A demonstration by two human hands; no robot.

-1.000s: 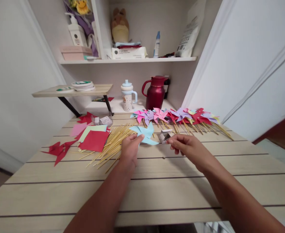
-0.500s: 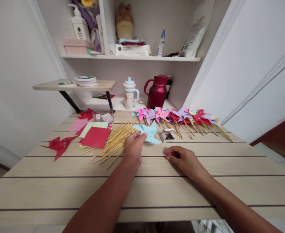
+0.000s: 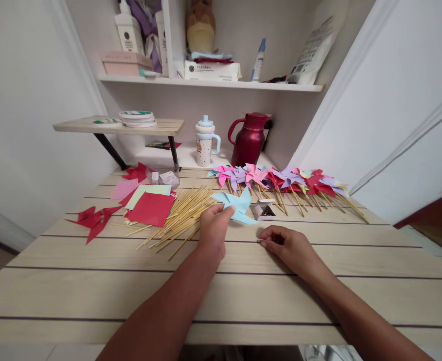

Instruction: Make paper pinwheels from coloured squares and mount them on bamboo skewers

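1. Head view: blue pinwheel, just left of open box, pinched in left hand.
2. Tiny piece, box's near side, at right hand's fingertips; grip and long axis too small to tell; left hand farther.

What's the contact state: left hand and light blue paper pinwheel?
Touching. The head view shows the left hand holding the light blue paper pinwheel by its near-left side, thumb lying over the paper.
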